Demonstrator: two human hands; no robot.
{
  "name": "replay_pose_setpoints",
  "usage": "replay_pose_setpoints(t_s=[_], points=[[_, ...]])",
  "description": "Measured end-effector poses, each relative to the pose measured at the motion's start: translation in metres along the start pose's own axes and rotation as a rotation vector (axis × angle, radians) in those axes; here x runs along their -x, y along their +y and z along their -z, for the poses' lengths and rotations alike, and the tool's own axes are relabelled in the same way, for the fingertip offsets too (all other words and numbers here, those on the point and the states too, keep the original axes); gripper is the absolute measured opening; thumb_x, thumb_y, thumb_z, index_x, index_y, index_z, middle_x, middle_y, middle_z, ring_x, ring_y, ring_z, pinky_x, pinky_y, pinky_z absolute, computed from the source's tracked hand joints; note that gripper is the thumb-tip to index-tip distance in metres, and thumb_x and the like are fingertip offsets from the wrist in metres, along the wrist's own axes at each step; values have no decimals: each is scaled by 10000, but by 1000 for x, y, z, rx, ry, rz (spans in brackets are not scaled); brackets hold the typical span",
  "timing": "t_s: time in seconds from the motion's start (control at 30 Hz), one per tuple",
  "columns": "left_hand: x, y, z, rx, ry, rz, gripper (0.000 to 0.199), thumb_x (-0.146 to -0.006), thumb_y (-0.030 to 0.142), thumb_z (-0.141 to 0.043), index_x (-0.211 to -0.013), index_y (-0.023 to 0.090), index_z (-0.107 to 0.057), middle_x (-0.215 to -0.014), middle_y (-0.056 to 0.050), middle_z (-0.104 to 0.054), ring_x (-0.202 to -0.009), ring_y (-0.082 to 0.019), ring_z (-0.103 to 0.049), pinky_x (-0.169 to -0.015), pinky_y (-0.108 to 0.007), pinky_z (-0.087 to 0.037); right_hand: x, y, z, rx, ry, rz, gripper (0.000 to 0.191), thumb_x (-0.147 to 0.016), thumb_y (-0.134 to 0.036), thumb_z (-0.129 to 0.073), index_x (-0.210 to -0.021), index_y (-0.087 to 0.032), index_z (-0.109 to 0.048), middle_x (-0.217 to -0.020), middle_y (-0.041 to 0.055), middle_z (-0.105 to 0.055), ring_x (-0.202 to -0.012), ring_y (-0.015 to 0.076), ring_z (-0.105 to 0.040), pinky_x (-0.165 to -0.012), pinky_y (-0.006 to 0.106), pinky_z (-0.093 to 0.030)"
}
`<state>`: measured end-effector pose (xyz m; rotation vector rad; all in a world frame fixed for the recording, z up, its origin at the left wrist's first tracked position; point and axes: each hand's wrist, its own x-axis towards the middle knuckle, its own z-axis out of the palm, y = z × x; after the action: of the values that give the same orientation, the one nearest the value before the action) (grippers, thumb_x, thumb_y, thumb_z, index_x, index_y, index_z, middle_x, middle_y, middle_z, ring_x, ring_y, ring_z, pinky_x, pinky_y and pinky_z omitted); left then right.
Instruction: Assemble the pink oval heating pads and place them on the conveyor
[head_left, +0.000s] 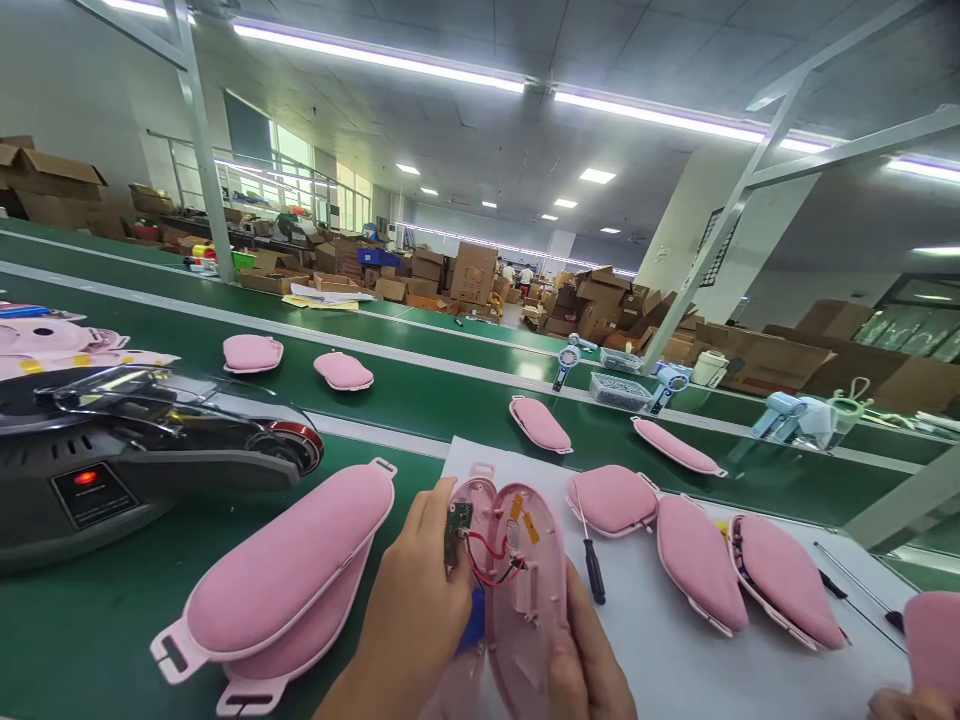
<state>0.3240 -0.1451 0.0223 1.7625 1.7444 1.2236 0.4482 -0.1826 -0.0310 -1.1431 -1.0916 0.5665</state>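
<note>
An opened pink case (pixel 525 620) stands in both hands, its two halves spread like a book. Inside it show a green circuit board (pixel 460 520), red and black wires, yellow tape pieces and a blue part (pixel 472 622). My left hand (pixel 412 600) grips the left half, with its fingers by the circuit board. My right hand (pixel 589 650) is wrapped round the lower right edge of the right half. Just right of the case, a black-handled screwdriver (pixel 594 570) lies on the white sheet (pixel 637 625).
Two stacked pink cases (pixel 292 560) lie at the left, beside a black machine (pixel 112 470) with a red light. Several pink cases (pixel 701 560) lie at the right. Another person's hand (pixel 911 703) shows at the bottom right corner. Handheld fans (pixel 568 360) stand farther back.
</note>
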Motion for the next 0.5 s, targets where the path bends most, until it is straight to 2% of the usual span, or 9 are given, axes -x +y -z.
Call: replay_pose_setpoints(t_s=[0.2, 0.33, 0.5], points=[[0, -1, -4, 52, 11, -48, 426, -824, 157, -438, -1226, 292, -486, -1031, -24, -587, -872, -212, -618, -729, -338, -475, -14, 2, 4, 87, -32, 51, 524, -711, -414, -678, -1230, -416, -602, -1187, 28, -667, -1098, 317, -625, -729, 322, -603], [1, 1, -3, 89, -9, 4, 447, -817, 140, -446, -1233, 297, -496, -1030, -22, -598, -899, -209, -617, -725, -318, -479, -16, 9, 4, 103, -60, 73, 544, -706, -399, -662, -1245, -417, -589, -1175, 40, -672, -1066, 327, -640, -693, 327, -607], [6, 8, -4, 72, 43, -2, 392, -840, 164, -417, -1184, 307, -538, -985, -16, -609, -866, -204, -624, -702, -313, -489, -6, 24, -7, 142, -90, 96, 580, -713, -430, -622, -1289, -397, -557, -1192, 43, -664, -1039, 320, -654, -681, 304, -601]])
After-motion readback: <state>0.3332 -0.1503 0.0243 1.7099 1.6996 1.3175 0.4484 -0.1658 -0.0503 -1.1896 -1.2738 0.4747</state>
